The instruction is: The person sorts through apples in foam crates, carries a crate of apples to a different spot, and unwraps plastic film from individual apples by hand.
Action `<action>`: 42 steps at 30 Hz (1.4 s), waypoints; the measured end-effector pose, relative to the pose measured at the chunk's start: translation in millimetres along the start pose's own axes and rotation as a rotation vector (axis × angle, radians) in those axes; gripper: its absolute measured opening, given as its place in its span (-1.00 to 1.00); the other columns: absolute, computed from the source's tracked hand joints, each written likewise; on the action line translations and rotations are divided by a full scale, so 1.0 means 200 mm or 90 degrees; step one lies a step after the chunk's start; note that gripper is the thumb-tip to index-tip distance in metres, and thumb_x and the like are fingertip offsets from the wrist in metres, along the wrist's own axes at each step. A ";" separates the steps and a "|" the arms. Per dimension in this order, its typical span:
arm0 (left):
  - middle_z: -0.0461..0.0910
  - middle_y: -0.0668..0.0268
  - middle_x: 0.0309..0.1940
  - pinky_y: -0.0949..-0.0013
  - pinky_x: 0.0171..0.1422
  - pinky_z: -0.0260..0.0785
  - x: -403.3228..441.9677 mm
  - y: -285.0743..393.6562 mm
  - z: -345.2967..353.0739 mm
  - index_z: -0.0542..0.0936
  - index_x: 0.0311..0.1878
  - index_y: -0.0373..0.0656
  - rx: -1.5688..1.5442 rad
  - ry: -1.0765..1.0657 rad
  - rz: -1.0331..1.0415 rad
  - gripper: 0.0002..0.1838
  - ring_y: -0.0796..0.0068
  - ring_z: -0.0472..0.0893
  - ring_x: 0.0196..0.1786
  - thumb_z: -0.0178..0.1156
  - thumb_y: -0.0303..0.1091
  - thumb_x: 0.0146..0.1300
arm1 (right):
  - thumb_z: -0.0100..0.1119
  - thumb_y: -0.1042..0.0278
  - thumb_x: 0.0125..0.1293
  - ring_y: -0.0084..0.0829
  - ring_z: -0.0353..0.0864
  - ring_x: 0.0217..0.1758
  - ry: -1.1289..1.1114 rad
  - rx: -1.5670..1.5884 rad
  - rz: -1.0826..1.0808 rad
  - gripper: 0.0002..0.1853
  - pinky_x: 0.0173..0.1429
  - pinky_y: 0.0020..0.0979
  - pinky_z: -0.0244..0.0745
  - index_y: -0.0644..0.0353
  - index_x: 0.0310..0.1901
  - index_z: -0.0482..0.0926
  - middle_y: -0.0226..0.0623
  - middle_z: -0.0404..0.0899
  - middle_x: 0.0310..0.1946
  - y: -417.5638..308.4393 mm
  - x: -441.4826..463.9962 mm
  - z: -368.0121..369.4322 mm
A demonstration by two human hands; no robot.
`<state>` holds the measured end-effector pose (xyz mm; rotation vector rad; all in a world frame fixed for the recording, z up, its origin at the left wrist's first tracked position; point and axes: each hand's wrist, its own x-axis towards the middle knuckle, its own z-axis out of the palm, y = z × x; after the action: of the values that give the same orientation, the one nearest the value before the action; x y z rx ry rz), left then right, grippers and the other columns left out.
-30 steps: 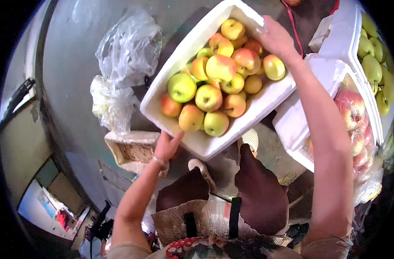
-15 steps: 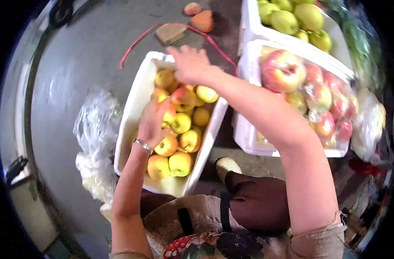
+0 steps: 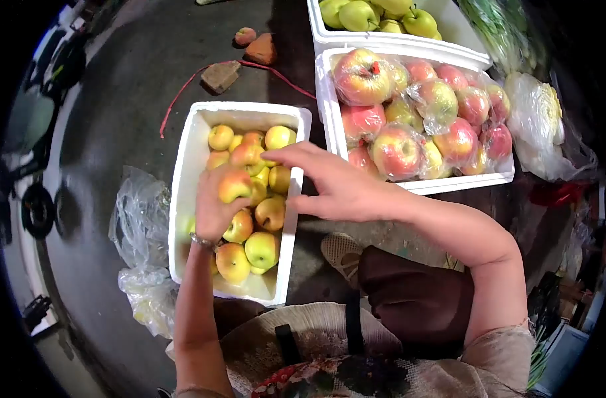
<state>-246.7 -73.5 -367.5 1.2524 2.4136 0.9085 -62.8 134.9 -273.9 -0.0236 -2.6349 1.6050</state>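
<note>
A white foam box [image 3: 183, 166] in front of me holds several yellow-red apples [image 3: 262, 249]. My left hand [image 3: 211, 209] is inside it, fingers closed around a yellow apple with a red-orange blush [image 3: 234, 186]. Over the right rim reaches my right hand [image 3: 339, 184], its thumb and fingers spread with nothing in them. The fingertips come close to another red-yellow apple [image 3: 247, 158]; whether they touch it I cannot tell.
To the right, another foam box [image 3: 336, 129] holds apples in clear wrap. Behind it stands a box of green apples [image 3: 359, 16]. Clear plastic bags [image 3: 140, 212] lie on the left. A brick piece [image 3: 220, 76] and red cord [image 3: 177, 106] lie on the floor ahead.
My right hand has left the box's far rim and come nearer, to its right side. My left hand now has an apple in its grasp. The camera view has shifted.
</note>
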 end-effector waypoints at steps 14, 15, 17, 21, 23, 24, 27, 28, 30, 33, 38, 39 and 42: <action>0.42 0.11 0.25 0.25 0.25 0.45 -0.10 0.54 -0.08 0.38 0.43 -0.16 -0.274 -0.098 0.111 -0.06 0.21 0.49 0.24 0.58 -0.36 -0.09 | 0.57 0.32 0.00 -0.41 0.46 0.30 0.305 0.086 0.134 -0.15 0.38 -0.33 0.38 0.18 0.36 0.37 -0.28 0.43 0.25 -0.10 -0.41 -0.11; 0.45 0.08 0.22 0.21 0.30 0.40 -0.09 0.44 -0.08 0.46 0.35 -0.19 -0.190 -0.041 0.174 -0.21 0.10 0.50 0.24 0.51 -0.42 -0.03 | 0.57 0.31 0.02 -0.39 0.46 0.29 0.354 0.055 0.117 -0.19 0.36 -0.32 0.40 0.18 0.33 0.39 -0.27 0.44 0.22 -0.09 -0.41 -0.11; 0.52 0.02 0.16 0.13 0.35 0.35 -0.12 0.27 -0.06 0.50 0.27 -0.23 -0.084 0.012 0.175 -0.33 -0.04 0.48 0.24 0.43 -0.49 0.00 | 0.57 0.30 0.02 -0.39 0.47 0.29 0.372 -0.049 0.110 -0.20 0.34 -0.31 0.41 0.18 0.32 0.39 -0.25 0.43 0.22 -0.01 -0.40 -0.12; 0.52 0.02 0.11 0.13 0.28 0.40 -0.17 0.00 -0.02 0.51 0.25 -0.22 0.013 0.018 0.158 -0.39 -0.04 0.50 0.19 0.39 -0.49 0.05 | 0.56 0.25 0.02 -0.26 0.45 0.26 0.387 -0.268 0.075 -0.23 0.33 -0.23 0.30 0.14 0.27 0.38 -0.22 0.44 0.18 0.12 -0.38 -0.10; 0.52 0.02 0.11 0.13 0.30 0.40 -0.17 -0.03 0.00 0.51 0.24 -0.22 0.026 0.013 0.158 -0.40 -0.04 0.51 0.19 0.39 -0.48 0.06 | 0.55 0.22 0.01 -0.20 0.43 0.26 0.397 -0.274 0.093 -0.24 0.36 -0.17 0.18 0.12 0.24 0.37 -0.21 0.46 0.14 0.12 -0.39 -0.10; 0.52 0.01 0.10 0.13 0.31 0.39 -0.17 -0.03 0.02 0.51 0.23 -0.22 0.037 0.008 0.161 -0.41 -0.04 0.51 0.19 0.39 -0.48 0.06 | 0.54 0.21 0.00 -0.17 0.43 0.26 0.402 -0.277 0.102 -0.25 0.38 -0.15 0.12 0.11 0.23 0.37 -0.21 0.47 0.12 0.12 -0.39 -0.10; 0.54 0.00 0.11 0.07 0.36 0.34 -0.16 -0.04 0.09 0.52 0.21 -0.25 0.009 -0.029 0.161 -0.41 -0.07 0.49 0.21 0.40 -0.48 0.04 | 0.52 0.20 0.03 -0.16 0.42 0.27 0.366 -0.261 0.111 -0.26 0.38 -0.14 0.12 0.11 0.23 0.36 -0.21 0.47 0.12 0.11 -0.41 -0.12; 0.54 0.00 0.11 0.07 0.36 0.34 -0.15 -0.03 0.09 0.52 0.21 -0.25 0.008 -0.028 0.165 -0.41 -0.07 0.49 0.21 0.40 -0.48 0.04 | 0.51 0.20 0.05 -0.15 0.41 0.29 0.354 -0.235 0.082 -0.26 0.40 -0.14 0.10 0.12 0.24 0.35 -0.21 0.46 0.13 0.12 -0.43 -0.13; 0.54 0.00 0.08 0.08 0.33 0.34 -0.15 -0.01 0.11 0.52 0.20 -0.26 -0.003 -0.053 0.174 -0.42 -0.06 0.49 0.18 0.40 -0.49 0.05 | 0.50 0.19 0.07 -0.14 0.40 0.30 0.343 -0.210 0.057 -0.26 0.41 -0.14 0.09 0.12 0.26 0.34 -0.20 0.46 0.15 0.14 -0.47 -0.11; 0.54 0.00 0.03 0.10 0.25 0.38 -0.15 0.00 0.11 0.52 0.18 -0.28 -0.010 -0.063 0.189 -0.44 -0.07 0.52 0.10 0.39 -0.51 0.06 | 0.49 0.19 0.10 -0.12 0.45 0.27 0.346 -0.285 0.040 -0.25 0.38 -0.15 0.24 0.18 0.30 0.34 -0.12 0.45 0.18 0.15 -0.49 -0.10; 0.55 0.00 -0.01 0.12 0.20 0.41 -0.15 0.01 0.10 0.52 0.17 -0.29 -0.020 -0.071 0.176 -0.46 -0.06 0.53 0.06 0.38 -0.53 0.06 | 0.45 0.21 0.19 -0.25 0.47 0.31 0.387 -0.031 0.097 -0.28 0.38 -0.24 0.37 0.20 0.35 0.37 -0.13 0.44 0.26 0.09 -0.41 -0.31; 0.55 0.00 -0.01 0.12 0.20 0.41 -0.15 0.01 0.10 0.52 0.17 -0.29 -0.021 -0.064 0.184 -0.46 -0.06 0.53 0.06 0.38 -0.53 0.06 | 0.45 0.22 0.19 -0.21 0.46 0.32 0.401 -0.122 0.111 -0.26 0.39 -0.22 0.35 0.18 0.37 0.35 -0.10 0.44 0.27 0.06 -0.35 -0.37; 0.56 0.01 -0.01 0.13 0.20 0.41 -0.14 0.02 0.11 0.52 0.17 -0.29 -0.018 -0.048 0.204 -0.48 -0.06 0.53 0.06 0.36 -0.50 0.09 | 0.46 0.26 0.13 -0.08 0.43 0.36 0.418 -0.364 0.035 -0.18 0.42 -0.15 0.32 0.11 0.43 0.29 -0.02 0.42 0.28 0.11 -0.19 -0.52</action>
<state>-216.7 -85.4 -381.7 1.6616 2.1718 0.9544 -20.3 236.2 -247.8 -0.5427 -2.4351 0.6249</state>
